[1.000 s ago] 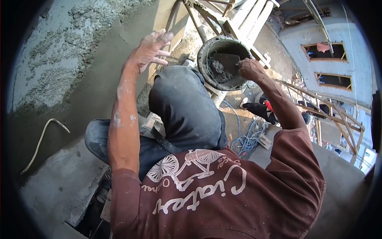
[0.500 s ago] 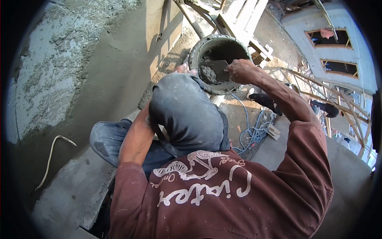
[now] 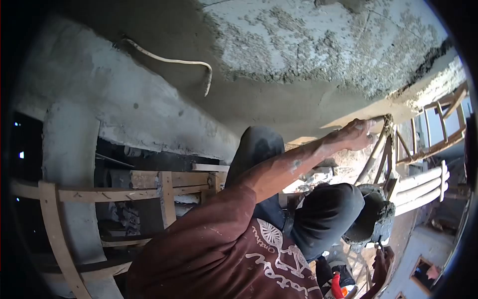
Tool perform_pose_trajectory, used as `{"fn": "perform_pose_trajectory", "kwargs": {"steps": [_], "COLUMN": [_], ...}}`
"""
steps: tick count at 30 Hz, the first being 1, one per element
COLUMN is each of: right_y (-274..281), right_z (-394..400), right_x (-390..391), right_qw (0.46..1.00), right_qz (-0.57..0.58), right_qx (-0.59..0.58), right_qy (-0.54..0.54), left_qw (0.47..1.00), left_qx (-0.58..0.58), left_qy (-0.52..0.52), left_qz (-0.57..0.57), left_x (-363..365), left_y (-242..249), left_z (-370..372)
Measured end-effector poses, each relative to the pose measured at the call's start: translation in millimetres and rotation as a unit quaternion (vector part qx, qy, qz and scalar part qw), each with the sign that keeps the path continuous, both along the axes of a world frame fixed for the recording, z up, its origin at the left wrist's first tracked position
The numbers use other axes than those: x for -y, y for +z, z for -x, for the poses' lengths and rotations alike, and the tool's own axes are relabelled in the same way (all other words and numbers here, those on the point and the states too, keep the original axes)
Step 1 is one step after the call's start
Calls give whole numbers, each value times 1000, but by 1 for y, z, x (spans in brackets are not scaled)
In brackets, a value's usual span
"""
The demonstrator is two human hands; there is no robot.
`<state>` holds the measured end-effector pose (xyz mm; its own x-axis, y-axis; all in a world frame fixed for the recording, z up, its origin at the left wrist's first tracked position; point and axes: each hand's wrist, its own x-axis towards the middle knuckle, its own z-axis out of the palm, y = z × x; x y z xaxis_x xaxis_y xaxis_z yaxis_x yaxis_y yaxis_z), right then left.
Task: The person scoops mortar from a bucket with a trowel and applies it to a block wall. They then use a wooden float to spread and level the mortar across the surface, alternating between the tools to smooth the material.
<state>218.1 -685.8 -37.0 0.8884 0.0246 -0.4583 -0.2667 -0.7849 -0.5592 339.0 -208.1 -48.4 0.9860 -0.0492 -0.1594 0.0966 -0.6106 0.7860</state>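
My left hand point(image 3: 359, 134) reaches forward along the wall, its fingers curled at the end of a wooden pole point(image 3: 380, 119) by a lashed scaffold joint. At the lower right, my right hand point(image 3: 382, 260) is closed round the handle of a trowel point(image 3: 382, 234). Grey wet mortar point(image 3: 385, 215) sits heaped on the trowel's blade, which is mostly hidden under it. Just beside it is the mortar bucket point(image 3: 362, 225), partly covered by my bent knee point(image 3: 326, 217).
A wall point(image 3: 289, 107) with smooth wet plaster below and rough patches above runs overhead. A pale cable point(image 3: 169, 60) sticks out of it. A concrete ledge point(image 3: 144, 99), timber framing point(image 3: 104, 194) and bamboo scaffold poles point(image 3: 418, 187) surround me. A person point(image 3: 336, 284) is below.
My view has swung left toward the wall. My left hand has gone from the bucket's rim to the pole. My right hand has lifted the trowel out of the bucket with mortar on it.
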Motion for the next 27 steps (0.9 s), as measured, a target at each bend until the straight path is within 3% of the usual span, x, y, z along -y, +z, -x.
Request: {"fn": "perform_pose_trajectory", "kwargs": {"steps": [1,2,3,5,6,8,10,11,12,13,15,16,17,18,19,20,21,22,24,25,26,27], "right_y": [2,14,27,18,58,84,77,86,108,119,117,124,138,131,149,133,149,149,160,165,170,174], "right_z": [-14,-17,-53,-80,-86,-102,-135,-135,-120,-117,-104,-90,-67,-51,-23,-10,21,42,92,111,127,137], "right_x": [-2,-26,-8,-67,-121,-196,-242,-282,-328,-365,-432,-466,-498,-525,-549,-572,-592,-608,-630,-640,-650,-661], "right_qw": [999,995,995,984,982,972,915,914,863,872,810,730,646,634,545,480,381,362,271,272,201,126], "right_qz": [8,-56,-15,-47,-44,1,-3,6,-18,-29,-29,-96,-136,-161,-190,-235,-290,-259,-289,-294,-346,-391], "right_qx": [12,78,-91,141,117,162,260,255,318,255,301,331,354,311,311,261,266,151,-9,-5,-88,-169], "right_qy": [36,15,46,99,140,169,309,317,392,417,503,590,662,690,755,804,837,883,918,916,912,896], "left_qw": [994,983,962,921,908,880,843,800,747,673,506,408,357,299,293,271,248,254,267,284,327,326], "left_qx": [90,165,229,297,316,351,395,432,471,503,525,527,466,394,391,355,315,231,271,311,438,444], "left_qy": [50,68,72,97,130,214,336,409,469,531,599,627,618,596,599,558,510,507,515,523,534,529], "left_qz": [-21,48,131,234,242,237,145,78,-18,-110,-329,-403,-524,-633,-634,-700,-761,-791,-768,-741,-645,-645], "left_x": [-12,-29,-48,-82,-99,-137,-172,-183,-192,-196,-192,-190,-185,-184,-191,-199,-206,-209,-230,-244,-260,-261], "left_y": [13,29,61,97,108,123,143,155,167,176,200,211,221,224,220,215,209,202,198,195,184,178], "left_z": [7,13,34,82,113,180,263,306,347,389,463,489,520,548,572,593,606,612,590,583,587,597]}}
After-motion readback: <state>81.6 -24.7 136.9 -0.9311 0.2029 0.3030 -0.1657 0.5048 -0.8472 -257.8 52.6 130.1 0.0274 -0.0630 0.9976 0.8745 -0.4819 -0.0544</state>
